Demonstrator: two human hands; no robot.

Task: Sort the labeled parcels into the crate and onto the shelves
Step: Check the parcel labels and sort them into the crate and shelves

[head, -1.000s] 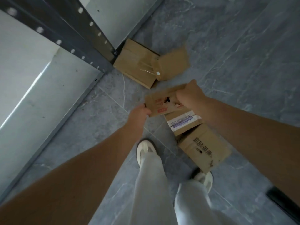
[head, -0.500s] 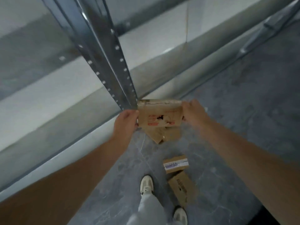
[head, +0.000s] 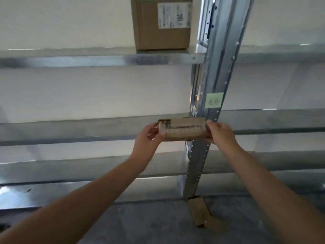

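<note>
I hold a small flat cardboard parcel [head: 182, 129] level in front of the metal shelving, at the height of the middle shelf [head: 88, 127]. My left hand [head: 149, 136] grips its left end and my right hand [head: 220, 133] grips its right end. The parcel's taped top edge faces me. A larger cardboard box [head: 161, 23] with a white label stands on the upper shelf [head: 70, 57], above the parcel. No crate is in view.
A perforated steel upright [head: 216, 81] rises just right of the parcel, with a pale green sticky note [head: 214, 102] on it. A lower shelf [head: 70, 169] lies below. Flattened cardboard [head: 200, 212] lies on the grey floor at the upright's foot.
I have raised the parcel from floor level up to the middle shelf height, and my view has tilted up from the floor to the shelving. Both hands have kept their hold.
</note>
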